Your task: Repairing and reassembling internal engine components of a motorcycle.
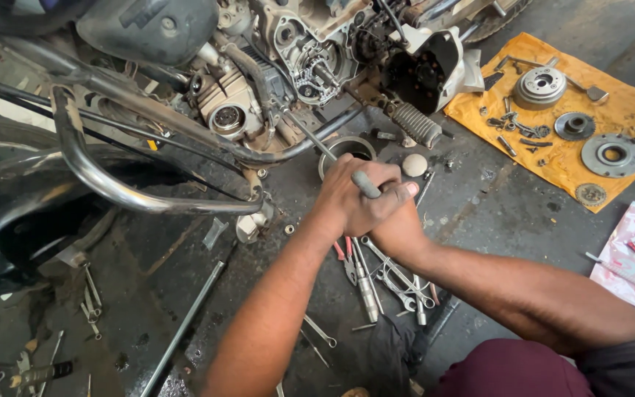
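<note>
Left hand: the left hand (353,197) is closed in a fist round the grey handle of the long steel T-bar driver (310,136), the handle end poking out between the fingers.
Right hand: the right hand (398,220) lies under and against the left, its fingers wrapped over the same handle; both grips are tight, with no gap showing.
Driver: its thin shaft runs up and to the left from the hands to the exposed grey metal motorcycle engine (288,66), where the tip meets the open side of the casing; the exact seat of the tip is too small to tell.
Engine surroundings: a curved chrome crash-guard tube (104,180) passes in front of the engine, and a ribbed black rubber footpeg (417,123) sticks out just to the right of the shaft.
Floor below hands: a loose heap of steel spanners and red-handled pliers (376,276) rests on the oily concrete floor (472,213), directly beneath the wrists.
Far right: an orange cloth (630,99) holds round grey clutch plates and gears (542,87), well apart from the hands.
</note>
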